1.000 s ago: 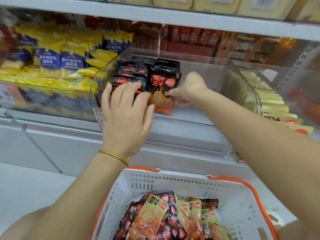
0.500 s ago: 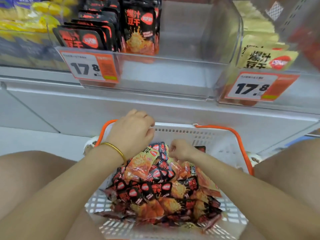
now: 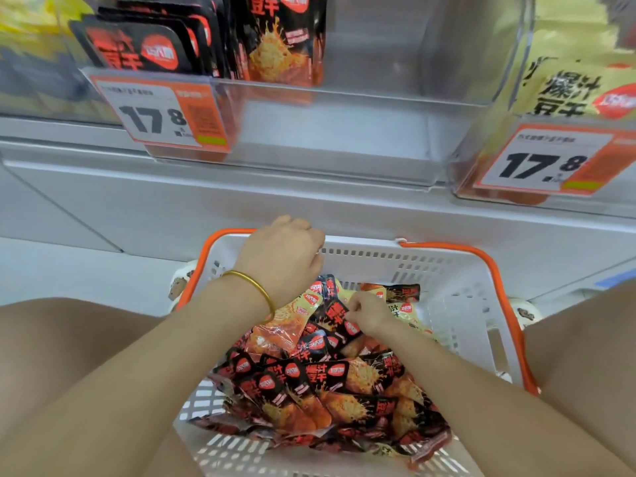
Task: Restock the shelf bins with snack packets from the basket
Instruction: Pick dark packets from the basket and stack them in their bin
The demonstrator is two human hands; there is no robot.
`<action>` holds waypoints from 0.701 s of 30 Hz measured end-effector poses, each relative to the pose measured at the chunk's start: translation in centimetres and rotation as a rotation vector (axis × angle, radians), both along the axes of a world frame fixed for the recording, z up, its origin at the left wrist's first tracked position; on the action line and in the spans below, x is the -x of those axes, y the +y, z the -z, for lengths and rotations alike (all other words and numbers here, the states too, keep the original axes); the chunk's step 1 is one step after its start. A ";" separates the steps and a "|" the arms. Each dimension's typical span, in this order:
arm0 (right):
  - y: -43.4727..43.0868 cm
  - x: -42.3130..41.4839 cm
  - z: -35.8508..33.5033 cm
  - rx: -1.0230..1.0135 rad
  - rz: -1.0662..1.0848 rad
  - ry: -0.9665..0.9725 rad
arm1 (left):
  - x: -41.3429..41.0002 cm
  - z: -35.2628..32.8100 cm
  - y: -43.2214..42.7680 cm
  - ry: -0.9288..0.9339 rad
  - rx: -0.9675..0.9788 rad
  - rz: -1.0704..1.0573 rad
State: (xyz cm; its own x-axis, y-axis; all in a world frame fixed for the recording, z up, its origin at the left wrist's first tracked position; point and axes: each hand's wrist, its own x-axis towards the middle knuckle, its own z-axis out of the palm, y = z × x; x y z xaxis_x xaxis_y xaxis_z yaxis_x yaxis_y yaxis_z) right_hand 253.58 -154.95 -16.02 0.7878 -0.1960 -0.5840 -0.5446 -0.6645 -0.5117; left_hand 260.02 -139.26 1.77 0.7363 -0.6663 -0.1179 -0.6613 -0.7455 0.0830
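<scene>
Glossy foil packets [image 3: 320, 376], plastic basket [image 3: 457, 280]

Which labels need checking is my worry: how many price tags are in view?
2. Left price tag on the black-packet bin; right price tag on the yellow-packet bin. None looks hidden.

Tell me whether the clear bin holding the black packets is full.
No: the clear bin holds black packets only at its left side, and the rest of its floor lies bare.

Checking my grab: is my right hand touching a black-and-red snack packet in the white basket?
Touching. The head view shows the right hand pinching a black-and-red snack packet that lies in the white plastic basket.
</scene>
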 end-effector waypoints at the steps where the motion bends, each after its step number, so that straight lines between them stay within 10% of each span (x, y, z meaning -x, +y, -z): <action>1: -0.6 -0.6 -1.2 -0.039 -0.004 -0.036 | 0.0 0.0 0.0 0.018 -0.010 0.002; 8: -3.1 -2.6 -14.3 -0.044 -0.255 -0.272 | -0.2 0.5 -0.4 0.302 0.072 -0.122; 15: -1.5 0.0 -21.2 -0.574 0.239 -0.522 | -0.7 -3.2 -0.2 0.548 0.589 -0.195; 21: 0.3 -0.4 -27.8 -0.759 0.110 -0.530 | -1.5 -10.2 0.8 0.319 1.040 -0.155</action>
